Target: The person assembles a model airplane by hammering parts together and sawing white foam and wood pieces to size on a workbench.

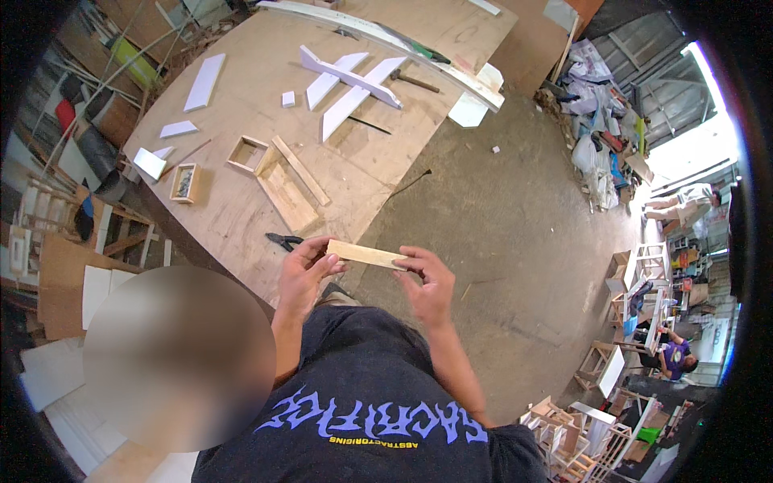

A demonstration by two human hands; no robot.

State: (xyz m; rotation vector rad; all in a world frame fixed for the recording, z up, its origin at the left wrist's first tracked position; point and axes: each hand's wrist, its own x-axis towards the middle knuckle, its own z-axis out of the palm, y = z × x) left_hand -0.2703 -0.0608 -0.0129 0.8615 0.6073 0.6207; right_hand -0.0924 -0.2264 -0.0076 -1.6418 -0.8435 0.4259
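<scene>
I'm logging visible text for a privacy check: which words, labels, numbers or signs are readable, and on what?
Black shirt: large purple lettering, upside down; wording withheld.
Same shirt: smaller yellow text; wording withheld.
Purple shirt, far right: pale mark, too small to read.
Wooden strip: no writing that I can make out.

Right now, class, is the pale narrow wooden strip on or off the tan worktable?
Off: left hand and right hand grip the strip's ends.

Across the dark T-shirt (362, 354) runs large, jagged purple lettering (377, 417) beside a small yellow line of capitals (374, 443), both upside down.
</scene>
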